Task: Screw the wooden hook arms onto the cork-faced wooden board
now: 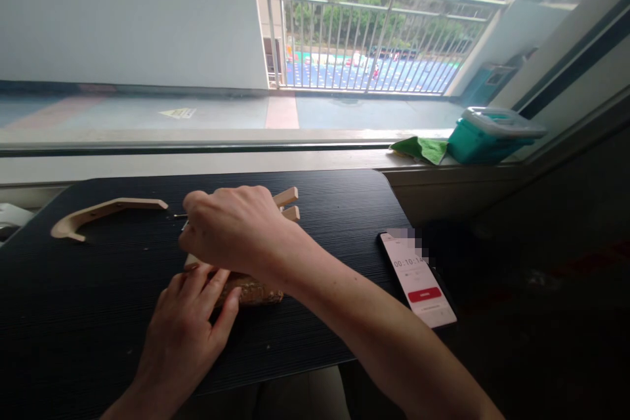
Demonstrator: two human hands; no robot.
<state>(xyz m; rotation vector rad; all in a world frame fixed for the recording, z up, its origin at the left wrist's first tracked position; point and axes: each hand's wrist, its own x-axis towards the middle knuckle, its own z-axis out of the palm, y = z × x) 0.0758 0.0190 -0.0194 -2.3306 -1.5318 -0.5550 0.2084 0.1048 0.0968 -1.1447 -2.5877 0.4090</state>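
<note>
My right hand [231,223] is closed in a fist above the table, its arm crossing from the lower right. What it grips is mostly hidden; a thin metal tip [180,215] pokes out on its left side. Two pale wooden prongs [291,212] stick out beyond the fist on the right. Below, my left hand [191,315] lies with fingers spread and thumb apart, pressing on a bark-edged wooden block [251,292]. Part of the block is hidden under both hands. At the left lies a curved pale wooden piece [111,208] with small dark holes, apart from my hands.
A phone [418,279] showing a running timer lies at the right edge of the black table [335,210]. On the windowsill stand a teal box with a clear lid [492,136] and a green cloth [423,149]. A window and metal railing [374,46] rise behind.
</note>
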